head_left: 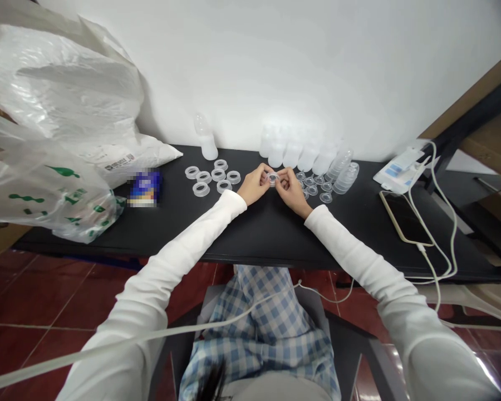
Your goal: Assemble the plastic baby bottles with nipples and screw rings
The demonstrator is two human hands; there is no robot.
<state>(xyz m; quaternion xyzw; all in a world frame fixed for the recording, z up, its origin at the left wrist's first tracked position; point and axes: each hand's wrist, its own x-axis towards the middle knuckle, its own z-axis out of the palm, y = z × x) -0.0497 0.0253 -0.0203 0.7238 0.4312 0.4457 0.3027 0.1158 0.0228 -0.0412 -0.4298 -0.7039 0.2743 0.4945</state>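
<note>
Between my two hands, above the black table, is a translucent bottle collar ring (272,177). My left hand (254,185) pinches its left side, and my right hand (290,189) grips the right side. Whether a nipple sits inside the ring is too small to tell. Several loose collar rings (218,175) lie to the left of my left hand. Just right of my right hand are several clear silicone nipples (312,190). Behind them, frosted bottles (294,147) stand in rows by the wall, with stacked clear caps (345,178) at their right end.
One assembled bottle (206,139) stands at the back left. White plastic bags (62,83) and a blurred blue packet (145,188) are at the left. On the right lie a phone (406,217), a white power strip (401,169) and cables (453,223); one cable crosses my lap.
</note>
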